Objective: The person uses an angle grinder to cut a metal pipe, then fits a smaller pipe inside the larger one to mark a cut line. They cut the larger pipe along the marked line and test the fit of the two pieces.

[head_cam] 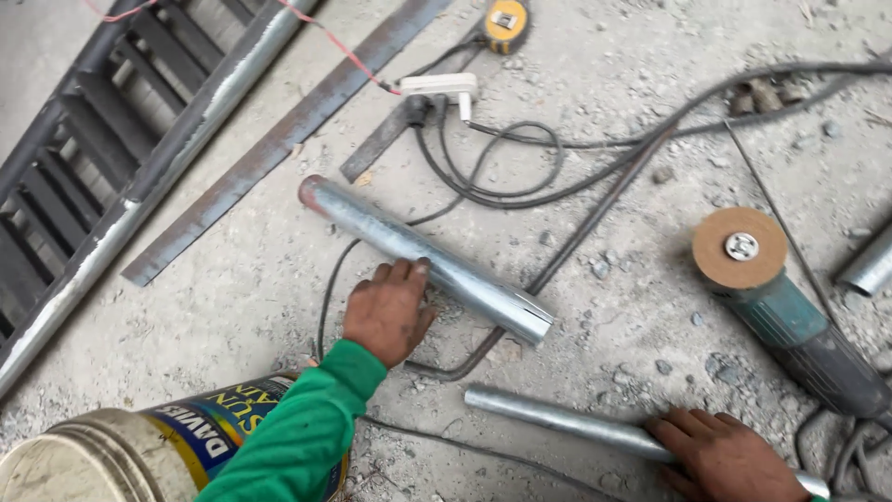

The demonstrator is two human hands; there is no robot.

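Note:
My left hand (387, 311), in a green sleeve, rests its fingertips against the near side of a thick shiny metal pipe (423, 255) that lies diagonally on the concrete floor; the hand is not wrapped around it. My right hand (723, 457) presses down on a thinner metal pipe (557, 419) at the bottom right, fingers curled over it. The thinner pipe's free end points left, toward the thick pipe's cut end.
An angle grinder (779, 311) with a tan disc lies at the right. Black cables (506, 191) loop across the middle, with a white plug (439, 86) and yellow tape measure (506, 20) beyond. Flat steel bars (279, 139) and a metal grille (84, 177) lie left. A paint bucket (139, 446) stands bottom left.

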